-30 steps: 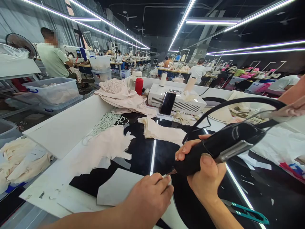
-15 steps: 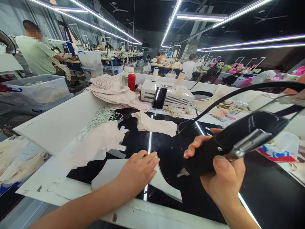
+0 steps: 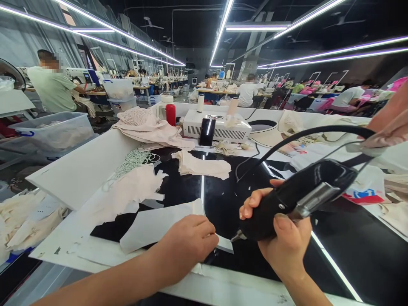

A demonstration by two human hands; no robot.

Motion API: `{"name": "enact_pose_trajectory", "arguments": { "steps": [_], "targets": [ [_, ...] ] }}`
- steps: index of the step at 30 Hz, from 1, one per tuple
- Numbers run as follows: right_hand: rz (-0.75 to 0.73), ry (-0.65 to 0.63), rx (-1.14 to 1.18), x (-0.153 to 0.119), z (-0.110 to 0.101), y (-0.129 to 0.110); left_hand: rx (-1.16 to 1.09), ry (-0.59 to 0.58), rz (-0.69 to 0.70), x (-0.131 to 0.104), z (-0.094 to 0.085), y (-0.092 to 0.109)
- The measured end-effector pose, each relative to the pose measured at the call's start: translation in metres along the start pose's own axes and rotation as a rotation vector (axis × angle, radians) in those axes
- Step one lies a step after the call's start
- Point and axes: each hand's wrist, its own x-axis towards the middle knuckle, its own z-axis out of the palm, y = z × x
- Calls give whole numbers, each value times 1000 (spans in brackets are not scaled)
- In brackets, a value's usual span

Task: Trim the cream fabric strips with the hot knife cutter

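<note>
My left hand point(image 3: 194, 238) is closed at the front edge of a curved white fabric piece point(image 3: 162, 219), its fingers bent and pressed together on it. The piece lies on the glossy black table top, and part of it is hidden under my hand. My right hand point(image 3: 283, 238) is wrapped round a black corded hand tool point(image 3: 296, 187) with a metal lever on its side. The tool's narrow metal tip point(image 3: 238, 235) points down left, right by the end of the white piece; whether it touches I cannot tell.
Behind lies a stack of cream fabric pieces point(image 3: 202, 165). Cream scraps point(image 3: 130, 189) and green cord point(image 3: 137, 159) are at left. A phone point(image 3: 207, 131) leans on a white vented box point(image 3: 178, 125). The tool's black cable point(image 3: 306, 131) arches to the right. Several people sit at sewing machines beyond.
My left hand has come nearer to me on the white piece, which has turned a little. The tool in my right hand has moved left and down, its tip now by the piece's end.
</note>
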Motion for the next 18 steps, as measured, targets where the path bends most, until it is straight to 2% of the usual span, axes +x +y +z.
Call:
{"name": "enact_pose_trajectory", "arguments": {
  "steps": [2,5,10,18],
  "targets": [
    [3,-6,-2,-1,0,3,38,15,70,2,4,7],
    [8,-12,-15,-3,-2,6,108,97,132,7,16,14],
    [10,-23,-51,-5,-6,6,176,163,124,17,31,17],
    [16,-9,-50,-6,-9,7,250,212,115,21,37,22]
  ]
}}
